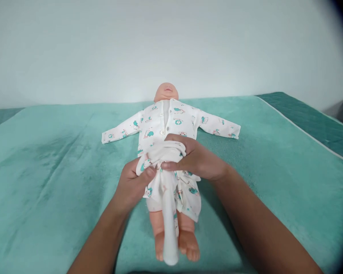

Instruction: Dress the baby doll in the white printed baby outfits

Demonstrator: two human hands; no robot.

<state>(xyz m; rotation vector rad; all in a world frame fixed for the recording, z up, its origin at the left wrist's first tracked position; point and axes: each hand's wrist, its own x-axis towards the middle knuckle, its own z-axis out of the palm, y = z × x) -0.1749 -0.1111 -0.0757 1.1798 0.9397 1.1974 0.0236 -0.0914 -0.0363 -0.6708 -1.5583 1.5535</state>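
The doll point(166, 93) lies head at twelve o'clock, its shirt point(178, 121) on but not closed up top, and the left hand point(134, 182) and right hand point(200, 158) have fingers pinching bunched cloth point(168, 152), maybe pants, toward six.

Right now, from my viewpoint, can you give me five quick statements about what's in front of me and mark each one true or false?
1. The doll lies face up on the green blanket. True.
2. The left hand and right hand both hold patterned cloth. True.
3. The doll's sleeves are folded across its chest. False: the sleeves stretch out to either side.
4. The shirt is open at the neck. True.
5. The doll's feet are out of sight. False: both feet show, bare.
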